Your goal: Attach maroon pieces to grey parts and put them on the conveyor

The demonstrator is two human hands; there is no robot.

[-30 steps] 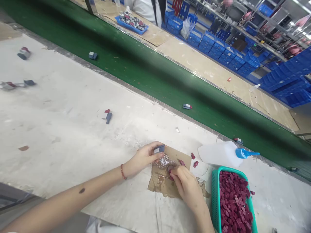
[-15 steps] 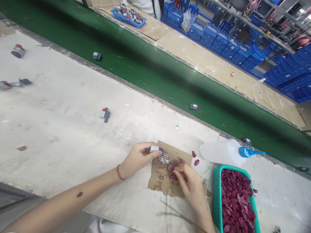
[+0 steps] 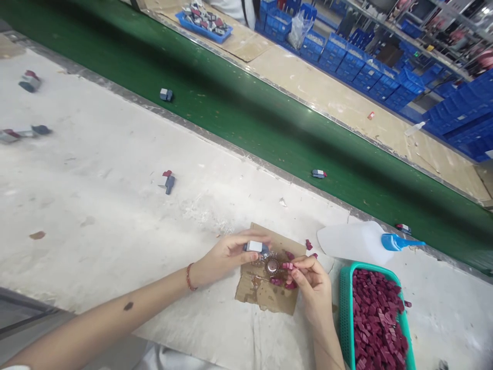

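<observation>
My left hand (image 3: pixel 227 255) pinches a small grey and white plastic block (image 3: pixel 254 246) over a piece of brown cardboard (image 3: pixel 265 294). My right hand (image 3: pixel 314 282) holds a small dark red plastic piece (image 3: pixel 288 266) by the fingertips, just right of a shiny glue puddle with a round cap (image 3: pixel 272 265) on the cardboard. The two hands are a few centimetres apart. More red pieces (image 3: pixel 308 244) lie loose on the cardboard's far edge.
A teal basket (image 3: pixel 345 308) of dark red pieces stands at the right. A white squeeze bottle with a blue nozzle (image 3: pixel 354 241) lies behind it. Assembled parts (image 3: pixel 168 181) lie on the white table; others (image 3: pixel 319 173) ride the green conveyor belt (image 3: pixel 239 113). Blue crates (image 3: pixel 370 77) beyond.
My right hand has lifted from the glue puddle and turned, now showing a red piece in its fingertips. My left hand with the grey block has shifted slightly right. Parts on the belt moved right.
</observation>
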